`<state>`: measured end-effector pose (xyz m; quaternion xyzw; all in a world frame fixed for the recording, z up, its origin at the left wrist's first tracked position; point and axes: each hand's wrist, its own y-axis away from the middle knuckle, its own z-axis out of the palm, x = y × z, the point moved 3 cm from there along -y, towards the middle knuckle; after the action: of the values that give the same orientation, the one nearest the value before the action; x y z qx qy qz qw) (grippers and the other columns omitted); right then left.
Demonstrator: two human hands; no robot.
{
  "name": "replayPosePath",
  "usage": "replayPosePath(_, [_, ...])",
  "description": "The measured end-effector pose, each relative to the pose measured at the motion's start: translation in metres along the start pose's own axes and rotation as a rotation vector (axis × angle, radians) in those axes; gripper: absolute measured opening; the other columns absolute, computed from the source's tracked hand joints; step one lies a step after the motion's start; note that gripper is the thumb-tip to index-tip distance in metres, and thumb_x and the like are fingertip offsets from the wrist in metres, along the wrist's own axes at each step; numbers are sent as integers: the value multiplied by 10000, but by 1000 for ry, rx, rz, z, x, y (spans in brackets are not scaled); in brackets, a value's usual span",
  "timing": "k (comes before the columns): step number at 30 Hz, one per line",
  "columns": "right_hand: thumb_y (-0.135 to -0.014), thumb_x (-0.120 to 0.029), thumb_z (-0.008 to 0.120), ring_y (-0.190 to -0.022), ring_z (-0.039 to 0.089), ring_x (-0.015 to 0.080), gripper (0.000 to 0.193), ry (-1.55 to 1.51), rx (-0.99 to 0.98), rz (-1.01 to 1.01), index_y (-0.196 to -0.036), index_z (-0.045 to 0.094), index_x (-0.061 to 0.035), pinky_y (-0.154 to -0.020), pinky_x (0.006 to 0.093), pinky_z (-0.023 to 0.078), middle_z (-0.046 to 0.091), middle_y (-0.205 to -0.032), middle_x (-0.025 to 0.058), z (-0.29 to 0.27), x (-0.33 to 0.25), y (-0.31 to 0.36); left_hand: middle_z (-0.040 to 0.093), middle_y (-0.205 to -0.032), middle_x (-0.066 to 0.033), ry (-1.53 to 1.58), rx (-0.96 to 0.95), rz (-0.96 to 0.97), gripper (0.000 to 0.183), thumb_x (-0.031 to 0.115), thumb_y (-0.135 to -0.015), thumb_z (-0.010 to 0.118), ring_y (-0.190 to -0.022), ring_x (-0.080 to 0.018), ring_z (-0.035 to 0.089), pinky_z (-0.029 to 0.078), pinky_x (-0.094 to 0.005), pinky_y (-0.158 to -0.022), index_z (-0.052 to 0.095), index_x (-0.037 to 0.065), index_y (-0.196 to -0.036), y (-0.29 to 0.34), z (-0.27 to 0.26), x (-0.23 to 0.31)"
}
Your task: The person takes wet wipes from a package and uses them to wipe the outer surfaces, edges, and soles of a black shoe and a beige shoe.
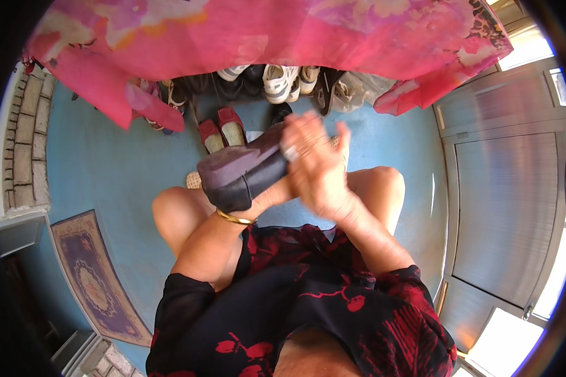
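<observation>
From where I stand, I see the person sitting with both bare hands in the middle of the frame, and between them is one black shoe (248, 164); its dark, purplish sole faces upward; its long axis goes on a slant, with the heel at the lower left and the front part toward the upper right, where the right hand (316, 162) partly covers it.

The relation that matters is this one: the shoe lies to the left of the right fingers, and its front end is directly at them, while its heel is well apart from them; so the right hand is the nearer one to the front end, and the left wrist, with a golden bangle (236, 218), is just below the heel and the side of the shoe.

The right fingers look rather straight and not clenched, though they are blurred; the left hand (275, 192) shows little beyond the wrist, and its fingers are hidden, so I cannot tell if they grasp the shoe.

Above the heel, on the blue floor (122, 169), stand red shoes (233, 131); at the top of the frame hangs a pink flowered cloth (258, 41), with white sports shoes (275, 83) under its edge.
</observation>
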<state>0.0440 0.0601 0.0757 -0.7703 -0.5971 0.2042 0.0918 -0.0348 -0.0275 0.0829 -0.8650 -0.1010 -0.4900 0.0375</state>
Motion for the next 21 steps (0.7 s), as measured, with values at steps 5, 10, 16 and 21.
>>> replayPosePath(5, [-686, -118, 599, -1263, 399, 331, 511, -27, 13, -83, -1184, 537, -20, -974, 633, 163, 469, -1319, 151, -4, 0, -10, 382, -1380, -140, -163, -61, -193, 500, 337, -932, 393, -1263, -242, 373, 302, -371, -1057, 330, 66, -1348, -15, -1, -10])
replayPosePath(10, [-915, -277, 355, -1267, 398, 194, 424, -154, -201, -237, -1281, 471, -96, -1085, 521, 63, 455, -1364, 70, -21, -37, -11, 419, -1358, -124, 275, 293, 31, 461, 252, -897, 469, -1224, -241, 423, 308, -378, -1047, 384, 100, -1324, 0, 12, -59])
replayPosePath(16, [-766, -105, 520, -1323, 314, 273, 454, -61, 8, -93, -1216, 545, -46, -1070, 497, 67, 452, -1357, 104, 1, -1, -41, 442, -1360, -99, -564, 237, -161, 620, 391, -831, 562, -1202, -241, 458, 353, -399, -994, 370, 121, -1355, -27, -14, -50])
replayPosePath(21, [-842, -104, 473, -1329, 287, 337, 372, -282, 71, -40, -1192, 567, -19, -1070, 502, 79, 456, -1350, 120, -4, 6, -48, 468, -1317, -114, -397, 352, -77, 579, 354, -824, 555, -1177, -255, 473, 369, -399, -979, 398, 103, -1321, -16, -18, -47])
